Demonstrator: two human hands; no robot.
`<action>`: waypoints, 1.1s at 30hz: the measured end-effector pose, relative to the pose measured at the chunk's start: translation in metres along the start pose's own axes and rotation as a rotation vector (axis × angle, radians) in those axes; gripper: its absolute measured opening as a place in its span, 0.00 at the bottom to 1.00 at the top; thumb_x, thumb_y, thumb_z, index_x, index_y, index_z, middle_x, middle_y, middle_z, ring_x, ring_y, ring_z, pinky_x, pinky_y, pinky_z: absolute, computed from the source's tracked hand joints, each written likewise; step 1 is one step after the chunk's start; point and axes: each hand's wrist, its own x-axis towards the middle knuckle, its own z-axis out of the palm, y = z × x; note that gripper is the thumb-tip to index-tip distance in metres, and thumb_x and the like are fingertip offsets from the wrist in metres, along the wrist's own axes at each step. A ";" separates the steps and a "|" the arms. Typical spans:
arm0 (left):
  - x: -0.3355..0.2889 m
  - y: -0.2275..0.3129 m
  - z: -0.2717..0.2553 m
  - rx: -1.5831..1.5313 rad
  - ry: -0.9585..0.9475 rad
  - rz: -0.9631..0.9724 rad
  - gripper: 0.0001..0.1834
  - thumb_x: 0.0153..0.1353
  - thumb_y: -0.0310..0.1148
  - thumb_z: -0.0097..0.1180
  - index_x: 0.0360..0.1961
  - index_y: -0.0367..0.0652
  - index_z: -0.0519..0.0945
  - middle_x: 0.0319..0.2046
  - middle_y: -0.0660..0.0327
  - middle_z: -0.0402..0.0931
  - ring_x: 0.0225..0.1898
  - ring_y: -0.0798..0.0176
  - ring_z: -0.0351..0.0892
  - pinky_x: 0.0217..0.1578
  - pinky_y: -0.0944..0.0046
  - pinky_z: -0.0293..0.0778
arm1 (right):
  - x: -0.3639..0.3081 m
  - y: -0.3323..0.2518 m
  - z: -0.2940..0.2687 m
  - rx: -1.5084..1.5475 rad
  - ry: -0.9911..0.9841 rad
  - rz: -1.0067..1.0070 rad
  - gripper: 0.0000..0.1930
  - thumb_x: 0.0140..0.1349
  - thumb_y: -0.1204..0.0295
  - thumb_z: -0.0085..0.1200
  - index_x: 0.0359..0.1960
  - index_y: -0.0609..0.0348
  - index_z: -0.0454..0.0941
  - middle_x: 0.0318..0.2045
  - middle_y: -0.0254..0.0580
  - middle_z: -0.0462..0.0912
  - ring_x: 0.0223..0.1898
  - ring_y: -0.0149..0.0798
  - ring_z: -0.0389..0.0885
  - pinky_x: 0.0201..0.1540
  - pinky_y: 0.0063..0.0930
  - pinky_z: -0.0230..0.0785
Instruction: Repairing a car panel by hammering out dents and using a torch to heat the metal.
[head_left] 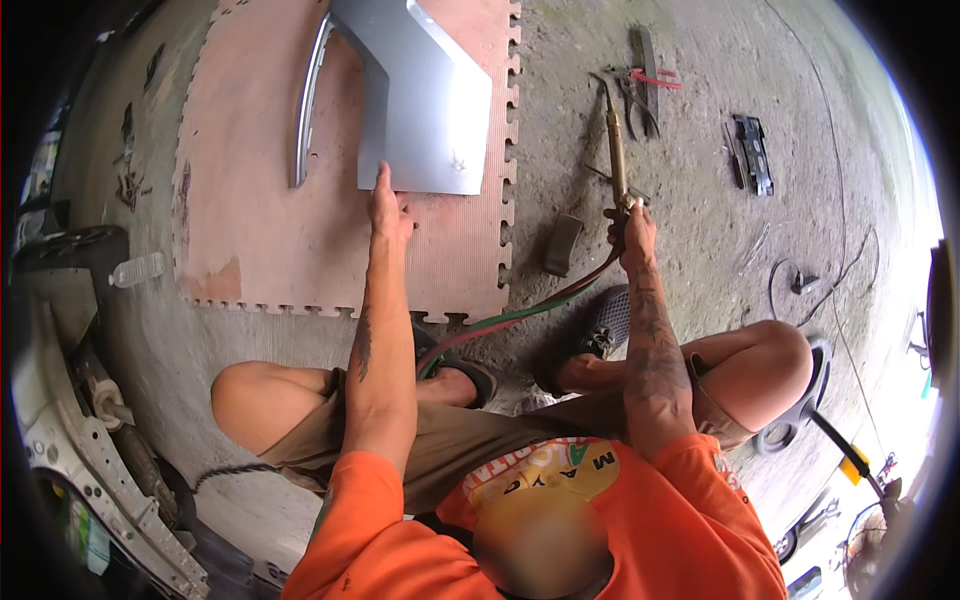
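My left hand (pixel 390 208) grips a silver car fender (pixel 430 120) at its near lower edge, the thumb lying on top and the fingers partly hidden beneath. A curved arm of the panel reaches along its left side. In my right hand (pixel 632 235) is a brass gas torch (pixel 617 150), closed around its valve end, with the thin bent tip pointing away from me. From the torch, red and green hoses (pixel 530 308) run back towards my feet. No flame shows at the tip.
Under the fender lies a pink foam mat (pixel 270 235). Pliers (pixel 640 105) and a metal bar (pixel 649 70) rest beyond the torch. A dark block (pixel 562 246) sits beside the hoses. Farther right is a black bracket (pixel 753 155); a plastic bottle (pixel 137 270) and car parts (pixel 90 420) are left.
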 end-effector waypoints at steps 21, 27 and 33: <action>-0.243 0.170 0.120 -0.336 -0.230 0.435 0.20 0.65 0.35 0.59 0.52 0.32 0.71 0.47 0.51 0.73 0.49 0.52 0.74 0.55 0.46 0.70 | -0.087 0.066 0.078 -0.938 0.159 -0.110 0.37 0.43 0.56 0.66 0.51 0.62 0.61 0.45 0.62 0.75 0.49 0.63 0.77 0.53 0.49 0.72; -0.234 0.171 0.110 -0.422 -0.240 0.448 0.21 0.65 0.37 0.60 0.53 0.35 0.71 0.45 0.56 0.74 0.48 0.56 0.74 0.54 0.49 0.71 | -0.091 0.039 0.081 -0.838 0.178 0.147 0.35 0.43 0.54 0.64 0.45 0.75 0.74 0.43 0.64 0.81 0.46 0.57 0.82 0.50 0.46 0.74; -0.231 0.199 0.128 -0.536 -0.425 0.319 0.24 0.69 0.48 0.53 0.52 0.36 0.74 0.48 0.57 0.78 0.47 0.59 0.78 0.43 0.58 0.78 | -0.060 0.051 0.074 -0.471 -0.037 0.079 0.27 0.46 0.65 0.64 0.44 0.72 0.75 0.39 0.53 0.81 0.34 0.43 0.82 0.37 0.42 0.80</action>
